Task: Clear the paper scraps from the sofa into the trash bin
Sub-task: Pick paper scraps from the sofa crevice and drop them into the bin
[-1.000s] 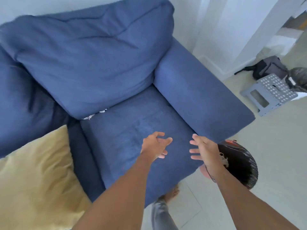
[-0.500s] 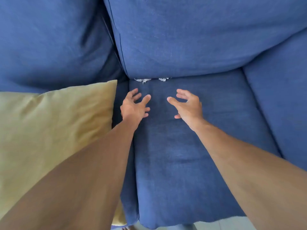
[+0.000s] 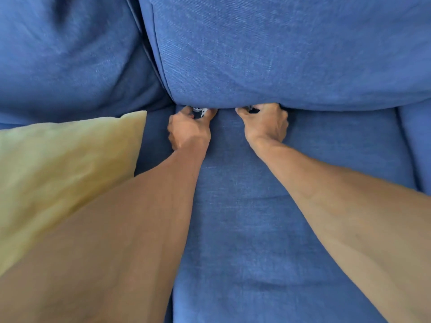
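Small white paper scraps [image 3: 200, 110] peek out of the crease where the blue back cushion [image 3: 268, 54] meets the blue seat cushion [image 3: 256, 229]. My left hand [image 3: 189, 129] is at that crease, its thumb and fingers closed around the white scrap. My right hand [image 3: 265, 127] is a little to the right, its fingers curled and tucked under the lower edge of the back cushion. What the right fingers hold is hidden. The trash bin is out of view.
A yellow pillow [image 3: 58, 171] lies on the sofa to the left, beside my left forearm. A second blue back cushion [image 3: 70, 54] fills the upper left. The sofa's armrest edge [image 3: 419, 148] shows at the far right.
I have leaned in over the sofa. Both hands moved forward from open above the seat to the crease under the back cushion, and their fingers have curled shut there.
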Demonstrator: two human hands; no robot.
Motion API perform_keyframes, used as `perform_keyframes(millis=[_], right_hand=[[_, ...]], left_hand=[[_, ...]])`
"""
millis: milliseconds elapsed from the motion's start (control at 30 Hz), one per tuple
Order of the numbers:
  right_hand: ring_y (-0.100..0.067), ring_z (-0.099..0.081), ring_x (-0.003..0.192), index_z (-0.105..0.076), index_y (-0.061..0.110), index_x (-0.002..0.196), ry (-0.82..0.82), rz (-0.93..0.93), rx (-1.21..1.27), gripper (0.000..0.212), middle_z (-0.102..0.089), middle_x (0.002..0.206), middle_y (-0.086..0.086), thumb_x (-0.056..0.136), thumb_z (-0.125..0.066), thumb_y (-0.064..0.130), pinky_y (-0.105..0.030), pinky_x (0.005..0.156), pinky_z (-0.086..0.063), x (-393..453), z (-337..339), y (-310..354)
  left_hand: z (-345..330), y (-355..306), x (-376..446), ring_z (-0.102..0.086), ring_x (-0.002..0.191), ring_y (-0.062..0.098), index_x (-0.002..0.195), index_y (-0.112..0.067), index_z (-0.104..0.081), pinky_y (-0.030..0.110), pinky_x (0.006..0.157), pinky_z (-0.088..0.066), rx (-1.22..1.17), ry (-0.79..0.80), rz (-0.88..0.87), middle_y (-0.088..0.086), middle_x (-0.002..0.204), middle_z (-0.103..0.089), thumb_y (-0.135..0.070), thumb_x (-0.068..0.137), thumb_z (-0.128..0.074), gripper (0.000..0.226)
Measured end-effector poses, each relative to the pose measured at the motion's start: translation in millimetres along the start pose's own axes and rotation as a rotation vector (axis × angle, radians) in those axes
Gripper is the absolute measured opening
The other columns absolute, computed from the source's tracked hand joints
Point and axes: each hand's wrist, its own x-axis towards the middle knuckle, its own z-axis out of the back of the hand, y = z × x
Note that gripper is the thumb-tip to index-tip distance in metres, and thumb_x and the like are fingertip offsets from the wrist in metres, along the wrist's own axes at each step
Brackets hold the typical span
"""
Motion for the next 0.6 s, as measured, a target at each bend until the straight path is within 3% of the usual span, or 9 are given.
perform_keyframes(millis=[100,167,300,400,433,500,600], right_hand=[[-0.025,-0.071,0.108,-0.086,0.026,0.096,0.036,0.023,0.000,0.014,-0.083,0.106,0.003,0.092,-0.078,0.037,-0.034,0.090,-0.057,2.1,2.5,-0.3],[-0.022,-0.072,0.109,-0.086,0.026,0.098,0.056,0.038,0.025,0.013,-0.084,0.107,0.005,0.092,-0.078,0.034,-0.035,0.095,-0.057,-2.5,8.1,-0.2],[-0.016,-0.076,0.097,-0.086,0.024,0.097,0.085,0.075,0.111,0.012,-0.084,0.097,0.007,0.089,-0.080,0.031,-0.033,0.090,-0.059,-23.3,27.6,-8.0],[-0.011,-0.075,0.095,-0.084,0.022,0.097,0.084,0.072,0.163,0.011,-0.083,0.093,0.008,0.089,-0.079,0.028,-0.030,0.089,-0.058,-44.5,49.9,-19.2],[-0.005,-0.074,0.092,-0.084,0.021,0.096,0.080,0.063,0.194,0.011,-0.082,0.092,0.008,0.090,-0.078,0.027,-0.021,0.086,-0.055,-53.1,59.1,-23.2],[0.008,-0.069,0.084,-0.082,0.019,0.094,0.067,0.038,0.255,0.010,-0.081,0.089,0.011,0.090,-0.076,0.026,-0.001,0.071,-0.044,-72.5,80.8,-30.9],[0.008,-0.068,0.082,-0.081,0.023,0.089,0.043,-0.020,0.344,0.006,-0.078,0.080,0.016,0.088,-0.078,0.029,-0.001,0.060,-0.042,-108.0,122.6,-44.2]], left_hand=[[-4.1,2.9,-2.1,-0.064,0.068,0.021,0.066,-0.021,-0.064,0.032,0.063,-0.046,-0.009,-0.042,-0.004,0.000,0.082,-0.069,-0.061,0.085,-0.080,0.047],[-1.5,1.4,-8.2,-0.058,0.059,0.015,0.071,-0.021,-0.072,0.030,0.062,-0.046,-0.010,-0.053,-0.006,-0.007,0.067,-0.063,-0.059,0.088,-0.079,0.043],[13.3,3.3,-32.2,-0.059,0.063,0.011,0.074,-0.028,-0.078,0.028,0.067,-0.048,0.001,0.011,-0.059,-0.009,0.069,-0.066,-0.067,0.083,-0.080,0.040],[30.3,5.4,-59.7,-0.067,0.077,0.011,0.078,-0.033,-0.079,0.026,0.069,-0.050,0.002,0.075,-0.100,-0.016,0.090,-0.075,-0.070,0.080,-0.080,0.037],[36.9,5.4,-70.7,-0.070,0.079,0.012,0.077,-0.037,-0.077,0.025,0.067,-0.051,0.002,0.104,-0.112,-0.018,0.098,-0.076,-0.071,0.079,-0.081,0.034],[50.4,5.1,-96.2,-0.072,0.073,0.014,0.072,-0.042,-0.072,0.027,0.065,-0.057,-0.024,0.174,-0.126,-0.025,0.109,-0.075,-0.072,0.076,-0.083,0.032],[70.8,6.0,-140.9,-0.066,0.046,0.007,0.076,-0.043,-0.072,0.027,0.053,-0.060,-0.102,0.326,-0.131,-0.041,0.090,-0.072,-0.063,0.076,-0.088,0.026]])
